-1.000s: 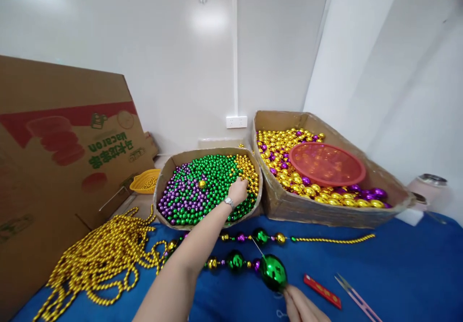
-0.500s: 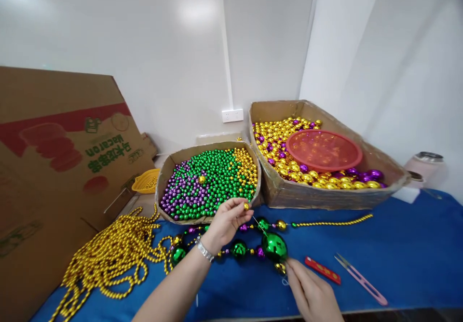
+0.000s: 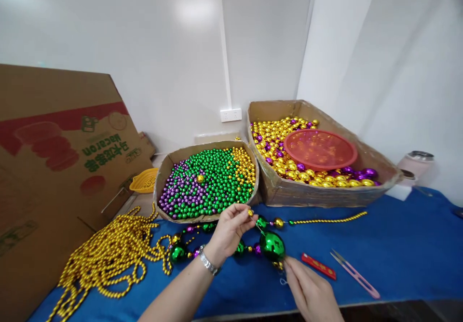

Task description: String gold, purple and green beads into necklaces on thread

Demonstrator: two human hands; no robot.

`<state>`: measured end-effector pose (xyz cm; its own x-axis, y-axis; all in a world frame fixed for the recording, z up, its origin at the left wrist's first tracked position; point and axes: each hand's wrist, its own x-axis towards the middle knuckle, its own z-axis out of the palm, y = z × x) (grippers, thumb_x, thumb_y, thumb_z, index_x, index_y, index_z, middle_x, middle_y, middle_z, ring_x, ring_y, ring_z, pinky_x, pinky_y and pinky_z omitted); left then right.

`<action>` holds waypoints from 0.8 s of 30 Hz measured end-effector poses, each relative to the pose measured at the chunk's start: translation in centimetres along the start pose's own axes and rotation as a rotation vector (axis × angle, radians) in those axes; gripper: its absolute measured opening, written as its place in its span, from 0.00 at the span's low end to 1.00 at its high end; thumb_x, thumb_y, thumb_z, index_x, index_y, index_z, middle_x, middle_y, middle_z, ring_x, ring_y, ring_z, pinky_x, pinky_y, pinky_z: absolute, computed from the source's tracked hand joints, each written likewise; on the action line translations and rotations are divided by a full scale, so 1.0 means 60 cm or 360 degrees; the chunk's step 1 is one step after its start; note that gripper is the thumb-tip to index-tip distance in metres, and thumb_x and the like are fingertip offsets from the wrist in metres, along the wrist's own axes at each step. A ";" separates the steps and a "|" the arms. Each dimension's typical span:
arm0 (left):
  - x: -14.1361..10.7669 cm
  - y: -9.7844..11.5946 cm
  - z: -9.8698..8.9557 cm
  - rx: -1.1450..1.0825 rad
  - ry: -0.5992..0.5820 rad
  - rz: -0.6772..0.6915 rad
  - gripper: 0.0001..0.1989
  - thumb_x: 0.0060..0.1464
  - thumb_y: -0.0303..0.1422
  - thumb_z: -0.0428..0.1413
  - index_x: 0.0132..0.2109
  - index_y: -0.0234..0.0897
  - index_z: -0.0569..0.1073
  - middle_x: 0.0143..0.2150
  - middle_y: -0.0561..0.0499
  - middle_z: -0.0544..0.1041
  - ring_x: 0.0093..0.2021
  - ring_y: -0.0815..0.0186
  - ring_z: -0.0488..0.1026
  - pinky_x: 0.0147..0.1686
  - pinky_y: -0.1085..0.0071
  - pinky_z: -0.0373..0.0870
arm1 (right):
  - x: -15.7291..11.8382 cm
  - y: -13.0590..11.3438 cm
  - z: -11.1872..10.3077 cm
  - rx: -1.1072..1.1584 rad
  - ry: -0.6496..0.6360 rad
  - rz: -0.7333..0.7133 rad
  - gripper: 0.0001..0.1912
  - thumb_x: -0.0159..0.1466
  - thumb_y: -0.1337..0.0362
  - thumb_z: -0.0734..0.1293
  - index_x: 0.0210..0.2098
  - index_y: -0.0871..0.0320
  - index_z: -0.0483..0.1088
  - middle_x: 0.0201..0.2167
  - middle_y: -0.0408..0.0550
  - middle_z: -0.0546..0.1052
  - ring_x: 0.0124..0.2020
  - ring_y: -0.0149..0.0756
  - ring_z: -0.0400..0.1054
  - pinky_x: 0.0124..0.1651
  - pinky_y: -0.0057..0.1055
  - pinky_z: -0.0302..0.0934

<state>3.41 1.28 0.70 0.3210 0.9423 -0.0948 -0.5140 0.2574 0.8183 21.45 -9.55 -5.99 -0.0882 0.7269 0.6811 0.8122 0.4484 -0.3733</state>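
Note:
My left hand [image 3: 233, 228] pinches a small gold bead [image 3: 251, 212] between thumb and forefinger. A thin needle or wire [image 3: 257, 226] runs from beside that bead to a large shiny green bead [image 3: 272, 246]. My right hand [image 3: 311, 288] is closed at the lower right edge of the green bead, its fingertips partly hidden. Just below it show a gold bead [image 3: 278, 265] and a loop of pale thread [image 3: 283, 281]. Behind my left wrist lies a strand of green, purple and gold beads [image 3: 178, 253], partly covered by my arm.
A carton of small beads [image 3: 208, 218] stands ahead, beside a larger carton [image 3: 318, 196] holding a red basket [image 3: 320, 149]. Gold bead strings [image 3: 104, 254] pile up at left near a big cardboard box [image 3: 72, 143]. Right lie a red-handled item [image 3: 318, 266] and pink thread snips [image 3: 356, 275].
My left hand and the gold bead have shifted slightly right and down, closer to the large green bead. The view has moved a little; my right hand keeps its grip.

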 end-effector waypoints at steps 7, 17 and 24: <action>-0.003 -0.024 0.038 0.0179 -0.0089 0.0168 0.15 0.40 0.31 0.67 0.37 0.34 0.73 0.36 0.51 0.74 0.37 0.64 0.75 0.37 0.70 0.71 | 0.007 0.019 -0.017 -0.0137 -0.0065 0.0199 0.14 0.69 0.62 0.53 0.42 0.59 0.68 0.33 0.51 0.79 0.32 0.36 0.75 0.36 0.30 0.68; 0.010 -0.145 0.044 0.0742 -0.0257 0.0261 0.11 0.53 0.38 0.57 0.35 0.35 0.78 0.41 0.43 0.77 0.42 0.60 0.73 0.41 0.66 0.69 | -0.048 0.097 -0.001 -0.0041 -0.0145 0.0500 0.17 0.69 0.61 0.50 0.38 0.58 0.67 0.30 0.51 0.75 0.31 0.37 0.73 0.33 0.30 0.68; 0.024 -0.151 0.024 0.1415 -0.0317 0.0563 0.11 0.54 0.38 0.57 0.32 0.37 0.79 0.30 0.48 0.78 0.34 0.63 0.73 0.36 0.69 0.67 | -0.059 0.113 0.004 0.0016 -0.0144 0.0595 0.17 0.67 0.59 0.53 0.43 0.57 0.69 0.37 0.53 0.77 0.38 0.41 0.74 0.39 0.35 0.69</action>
<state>9.67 -0.01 -6.03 0.4343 0.8597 0.2690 0.1547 -0.3654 0.9179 27.15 -8.96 -11.11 0.1621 0.8840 0.4386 0.7923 0.1483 -0.5918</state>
